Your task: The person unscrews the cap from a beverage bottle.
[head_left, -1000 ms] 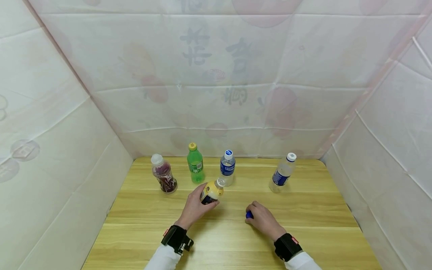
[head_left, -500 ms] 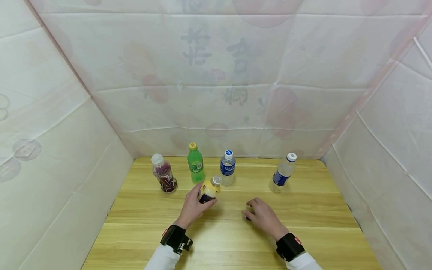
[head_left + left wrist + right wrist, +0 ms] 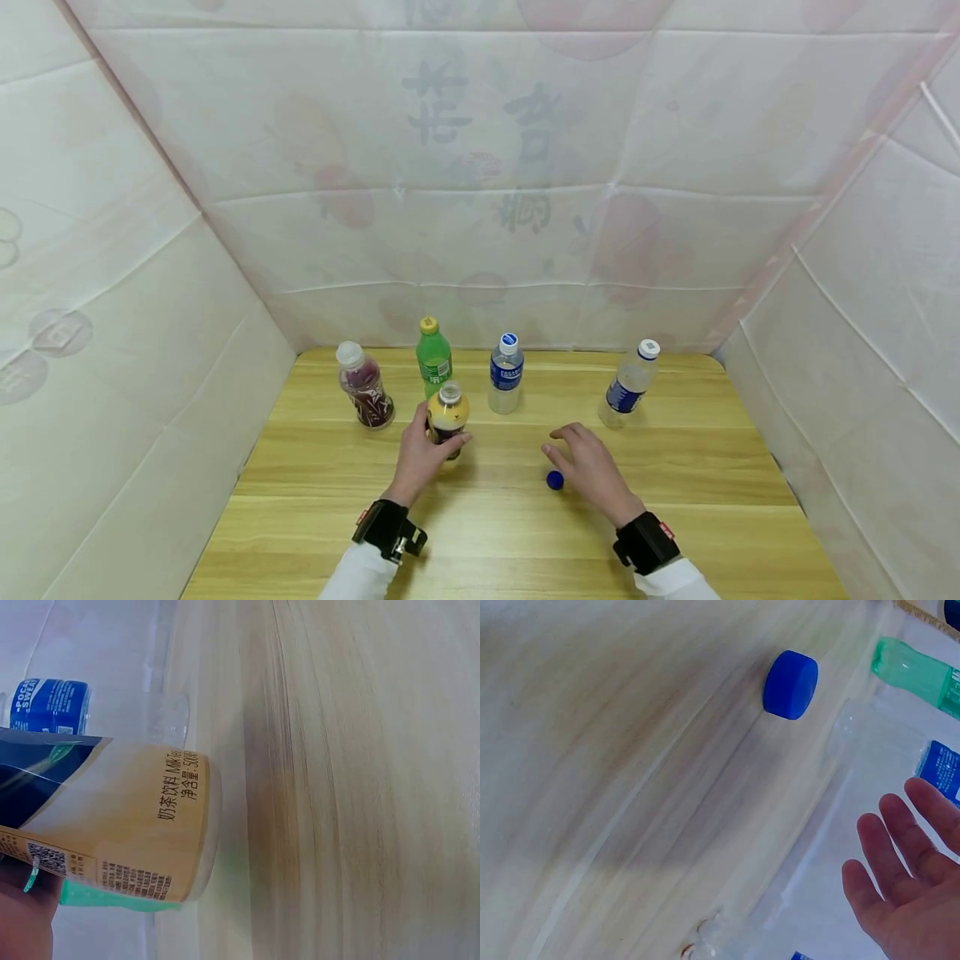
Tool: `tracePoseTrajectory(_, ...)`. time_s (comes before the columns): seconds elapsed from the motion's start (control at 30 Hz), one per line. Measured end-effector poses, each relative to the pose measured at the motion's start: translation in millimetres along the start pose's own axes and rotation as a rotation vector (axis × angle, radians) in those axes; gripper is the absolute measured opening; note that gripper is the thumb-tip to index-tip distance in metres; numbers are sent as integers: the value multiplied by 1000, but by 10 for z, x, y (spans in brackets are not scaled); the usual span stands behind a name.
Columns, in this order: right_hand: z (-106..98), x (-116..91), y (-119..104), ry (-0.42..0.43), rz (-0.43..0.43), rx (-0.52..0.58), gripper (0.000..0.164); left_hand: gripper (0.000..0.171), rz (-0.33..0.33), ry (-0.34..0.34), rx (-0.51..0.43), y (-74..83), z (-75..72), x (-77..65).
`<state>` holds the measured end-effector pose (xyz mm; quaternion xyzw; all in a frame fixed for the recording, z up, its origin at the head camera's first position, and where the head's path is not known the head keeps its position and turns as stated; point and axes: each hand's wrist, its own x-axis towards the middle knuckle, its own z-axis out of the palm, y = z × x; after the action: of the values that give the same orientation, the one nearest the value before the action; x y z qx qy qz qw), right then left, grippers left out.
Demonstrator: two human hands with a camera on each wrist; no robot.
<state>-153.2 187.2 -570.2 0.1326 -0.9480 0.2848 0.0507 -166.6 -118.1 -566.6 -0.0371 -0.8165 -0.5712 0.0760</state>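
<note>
My left hand [image 3: 422, 457] grips a yellow milk tea bottle [image 3: 448, 412] whose neck shows no coloured cap. In the left wrist view the bottle's base [image 3: 202, 825] looks slightly above the wooden table. A blue bottle cap [image 3: 555, 480] lies on the table beside my right hand [image 3: 594, 473]. That hand hovers over the wood with fingers spread and nothing in them; in the right wrist view the fingers [image 3: 889, 840] are apart from the cap.
Along the back stand a purple drink bottle [image 3: 366, 392], a green bottle [image 3: 434, 357], a clear blue-labelled bottle [image 3: 506, 375] and, farther right, another blue-labelled bottle [image 3: 628, 387]. Pale cloth walls [image 3: 480, 167] enclose the table [image 3: 495, 550] on three sides.
My left hand has moved the milk tea bottle a little left and tilted it nearly upright, in front of the green bottle. My right hand has let go of the blue cap and lifted away.
</note>
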Motion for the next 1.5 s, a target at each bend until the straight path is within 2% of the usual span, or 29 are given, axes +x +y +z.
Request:
tracePoseTrajectory(0.3, -22, 3, -12, 9, 2, 3, 32, 81, -71, 59, -64, -75, -32, 49)
tracePoseTrajectory(0.47, -23, 0, -11, 14, 1, 6, 31, 82, -79, 89, -70, -137, -45, 71)
tracePoseTrajectory(0.77, -22, 5, -4, 17, -3, 0, 29, 83, -76, 99, -56, -174, -75, 101)
tracePoseTrajectory(1.0, -29, 8, -7, 9, 5, 0, 29, 88, -61, 84, -38, -204, -63, 94)
tracePoseTrajectory(1.2, -41, 8, -6, 5, 17, 4, 33, 112, -80, 34, -57, -220, -86, 79)
tracePoseTrajectory(1.37, -53, 16, -3, 9, 25, 15, 36, 123, -110, 13, -41, -225, -172, 45)
tracePoseTrajectory(1.5, -81, 27, -23, 8, 31, 21, 37, 123, -94, 10, -44, -243, -267, 12)
